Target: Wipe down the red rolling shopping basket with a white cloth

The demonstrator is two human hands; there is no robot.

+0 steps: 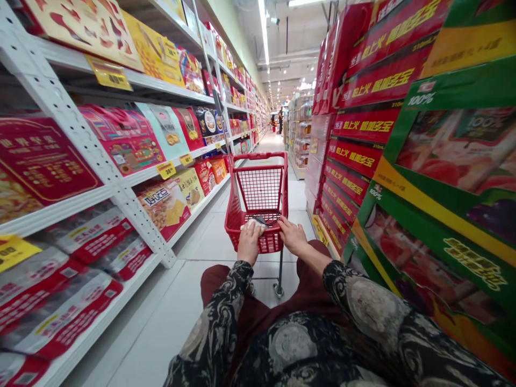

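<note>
I've got patterned black sleeves (213,322) over maroon trousers (226,285) along the bottom of the frame. The left hand (249,243) is closed down on a crumpled whitish bundle (255,226) at the near rim of a red wire shopping cart (258,157). The right hand (292,236) curls over that rim just beside it, with a thin dark object (263,220) between them, too small to tell. A caster (278,290) sits below centre. Green boxes (443,161) and red boxes (355,156) tower at right, white shelving (76,129) runs along the left, and a tiled aisle (274,142) stretches ahead to a small figure (280,121) near top centre.
</note>
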